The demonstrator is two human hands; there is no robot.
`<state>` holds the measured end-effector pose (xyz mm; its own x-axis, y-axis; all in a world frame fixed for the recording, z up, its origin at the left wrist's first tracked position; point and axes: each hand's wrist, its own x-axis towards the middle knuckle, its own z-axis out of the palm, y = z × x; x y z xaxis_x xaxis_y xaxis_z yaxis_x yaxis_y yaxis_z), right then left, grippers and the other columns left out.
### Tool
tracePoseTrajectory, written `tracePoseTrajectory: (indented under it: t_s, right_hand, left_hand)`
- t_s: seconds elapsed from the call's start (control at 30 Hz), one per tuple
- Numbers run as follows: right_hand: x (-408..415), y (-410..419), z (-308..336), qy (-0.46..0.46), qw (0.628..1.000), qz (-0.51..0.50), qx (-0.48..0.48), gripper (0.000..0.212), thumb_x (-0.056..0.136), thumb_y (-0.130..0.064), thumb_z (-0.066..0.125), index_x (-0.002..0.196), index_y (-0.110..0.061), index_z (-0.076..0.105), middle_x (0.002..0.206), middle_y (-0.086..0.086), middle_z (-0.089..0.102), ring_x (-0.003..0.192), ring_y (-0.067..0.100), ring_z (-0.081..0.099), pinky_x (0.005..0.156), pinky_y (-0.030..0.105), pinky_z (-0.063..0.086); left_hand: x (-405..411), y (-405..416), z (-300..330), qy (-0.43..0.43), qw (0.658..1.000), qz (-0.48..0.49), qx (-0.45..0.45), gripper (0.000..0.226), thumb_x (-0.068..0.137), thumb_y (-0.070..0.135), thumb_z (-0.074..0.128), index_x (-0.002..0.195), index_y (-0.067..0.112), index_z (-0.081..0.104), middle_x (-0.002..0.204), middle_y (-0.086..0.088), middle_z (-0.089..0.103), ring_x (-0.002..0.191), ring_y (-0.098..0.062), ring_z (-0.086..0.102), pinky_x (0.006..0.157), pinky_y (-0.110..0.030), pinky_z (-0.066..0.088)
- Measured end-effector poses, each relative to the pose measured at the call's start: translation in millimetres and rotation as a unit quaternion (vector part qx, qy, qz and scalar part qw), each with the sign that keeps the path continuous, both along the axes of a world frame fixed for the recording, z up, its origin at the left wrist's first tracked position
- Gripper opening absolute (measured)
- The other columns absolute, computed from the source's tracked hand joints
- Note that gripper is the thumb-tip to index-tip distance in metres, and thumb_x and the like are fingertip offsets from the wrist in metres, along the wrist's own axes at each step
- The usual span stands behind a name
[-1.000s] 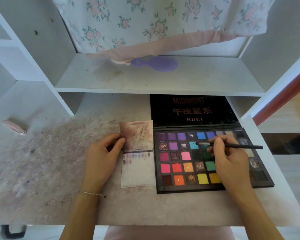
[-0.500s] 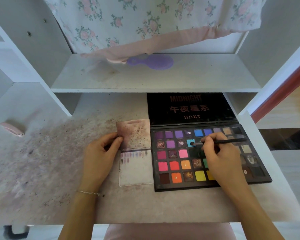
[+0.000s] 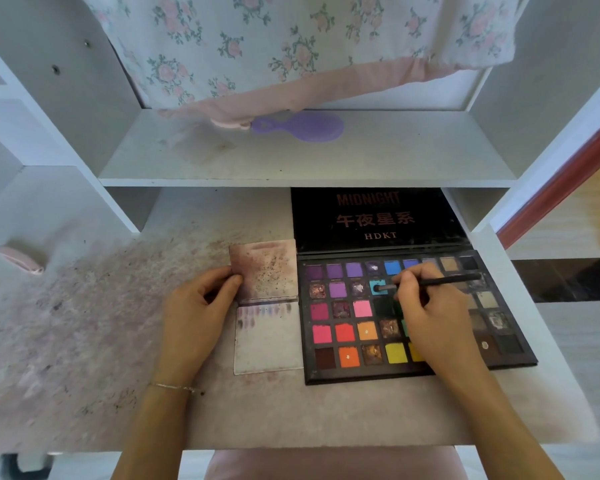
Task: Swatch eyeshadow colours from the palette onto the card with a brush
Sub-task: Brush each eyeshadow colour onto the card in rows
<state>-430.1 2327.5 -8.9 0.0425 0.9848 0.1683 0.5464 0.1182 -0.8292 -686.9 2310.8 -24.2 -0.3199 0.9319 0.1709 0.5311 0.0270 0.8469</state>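
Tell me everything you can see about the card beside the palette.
The card is a pale folded sheet lying flat on the desk, its right edge against the palette. The far half is stained dusty mauve with dark specks. The near half is mostly white, with a row of short purplish and grey swatches just below the fold. The left hand holds its left edge near the fold.

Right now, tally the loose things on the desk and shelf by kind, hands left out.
Eyeshadow palette: 1
Brush: 1
Swatch card: 1
Purple hairbrush: 1
Pink object at the left: 1
Total: 5
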Motion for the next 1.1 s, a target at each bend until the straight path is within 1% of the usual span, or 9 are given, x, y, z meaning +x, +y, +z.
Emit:
tracePoseTrajectory:
  t_s: [0.07, 0.13, 0.2, 0.33, 0.53, 0.67, 0.83, 0.9, 1.1]
  right_hand:
    - [1, 0, -1, 0.001, 1.000, -0.005, 0.004, 0.026, 0.094, -0.013, 0.041, 0.075, -0.030, 0.044, 0.067, -0.004, 0.058, 0.065, 0.007, 0.060, 0.050, 0.020, 0.051]
    - [3, 0, -1, 0.016, 1.000, -0.013, 0.010, 0.021, 0.094, -0.010, 0.042, 0.077, -0.023, 0.047, 0.067, -0.008, 0.057, 0.072, -0.009, 0.059, 0.049, 0.008, 0.046]
    - [3, -1, -1, 0.032, 0.999, -0.014, 0.012, 0.016, 0.093, -0.009, 0.042, 0.082, -0.015, 0.051, 0.068, -0.008, 0.057, 0.074, -0.015, 0.056, 0.052, 0.004, 0.044]
    - [-8, -4, 6, 0.080, 0.996, 0.007, 0.030, 0.023, 0.092, -0.013, 0.043, 0.078, -0.029, 0.050, 0.065, -0.004, 0.059, 0.069, 0.007, 0.059, 0.056, 0.013, 0.047]
    - [-43, -11, 10, 0.147, 0.986, 0.082, 0.003, 0.019, 0.091, -0.015, 0.050, 0.076, -0.028, 0.053, 0.067, 0.005, 0.061, 0.060, 0.019, 0.058, 0.056, 0.027, 0.048]
    - [-65, -15, 6, 0.152, 0.978, 0.140, -0.037, 0.012, 0.087, -0.022, 0.055, 0.078, -0.030, 0.056, 0.074, -0.004, 0.065, 0.068, 0.011, 0.063, 0.063, 0.025, 0.053]
    - [-83, -17, 1, 0.139, 0.970, 0.190, -0.051, 0.020, 0.089, -0.016, 0.054, 0.083, -0.036, 0.054, 0.072, -0.017, 0.065, 0.075, -0.003, 0.062, 0.062, 0.008, 0.046]
    - [-85, -17, 0, 0.126, 0.970, 0.200, -0.058, 0.022, 0.089, -0.015, 0.053, 0.082, -0.036, 0.053, 0.074, -0.019, 0.065, 0.074, 0.000, 0.062, 0.062, 0.010, 0.047]
    - [-85, -18, -1, 0.103, 0.973, 0.197, -0.068, 0.017, 0.087, -0.018, 0.054, 0.077, -0.032, 0.053, 0.072, 0.000, 0.066, 0.067, 0.013, 0.061, 0.058, 0.029, 0.050]
  left_hand:
    - [0, 0, 0, 0.000, 1.000, -0.002, 0.000, 0.018, 0.085, 0.013, 0.060, 0.098, 0.021, 0.068, 0.083, 0.017, 0.064, 0.079, 0.006, 0.059, 0.069, 0.000, 0.042]
    - [-1, 0, -1, -0.001, 1.000, -0.002, 0.000, 0.018, 0.085, 0.013, 0.060, 0.099, 0.019, 0.068, 0.084, 0.015, 0.065, 0.080, 0.005, 0.059, 0.069, -0.003, 0.043]
    - [-1, -1, -1, 0.000, 1.000, -0.002, -0.002, 0.018, 0.085, 0.013, 0.059, 0.101, 0.017, 0.069, 0.087, 0.012, 0.066, 0.082, 0.003, 0.059, 0.070, -0.008, 0.044]
    - [0, 0, 0, 0.001, 1.000, -0.001, -0.001, 0.018, 0.086, 0.014, 0.059, 0.099, 0.021, 0.068, 0.085, 0.015, 0.065, 0.079, 0.006, 0.059, 0.068, -0.004, 0.043]
    - [0, -1, 1, 0.007, 1.000, -0.004, -0.004, 0.018, 0.086, 0.014, 0.059, 0.099, 0.023, 0.067, 0.084, 0.017, 0.064, 0.078, 0.006, 0.059, 0.068, -0.002, 0.043]
    - [-1, 0, 0, 0.003, 1.000, -0.005, -0.003, 0.017, 0.085, 0.013, 0.059, 0.099, 0.016, 0.069, 0.086, 0.014, 0.066, 0.081, 0.005, 0.060, 0.072, -0.004, 0.044]
    - [-1, 0, 0, -0.004, 1.000, -0.009, 0.005, 0.015, 0.085, 0.012, 0.060, 0.095, 0.018, 0.070, 0.083, 0.016, 0.066, 0.078, 0.008, 0.061, 0.070, -0.004, 0.044]
    - [-1, 0, -1, -0.006, 1.000, -0.009, 0.002, 0.015, 0.085, 0.013, 0.060, 0.095, 0.017, 0.070, 0.083, 0.015, 0.067, 0.079, 0.005, 0.062, 0.071, -0.011, 0.047]
    - [-1, 0, 0, -0.005, 1.000, -0.009, 0.004, 0.016, 0.086, 0.013, 0.059, 0.097, 0.015, 0.070, 0.087, 0.007, 0.069, 0.082, -0.005, 0.064, 0.077, -0.026, 0.052]
